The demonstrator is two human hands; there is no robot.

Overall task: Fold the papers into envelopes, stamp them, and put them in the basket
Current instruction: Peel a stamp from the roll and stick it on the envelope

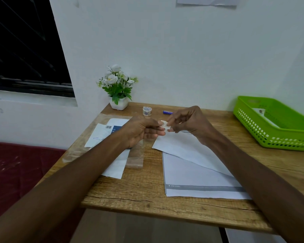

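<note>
Stamp: a small white piece with faint markings, held above the table at frame centre, between the two hands. The left hand pinches its left edge with curled fingers and thumb; the right hand pinches its right edge with fingertips drawn narrowly together.

From left to right: a dark window fills the upper left. Printed sheets under a clear plastic sleeve lie on the table's left part. A white pot of artificial flowers stands at the table's back left corner. Just right of it stands a stamp roll, then a blue pen, partly hidden by the right hand. A folded white paper lies below the hands, overlapping a larger sheet with a grey band. A green basket sits at the right edge, holding white envelopes.
</note>
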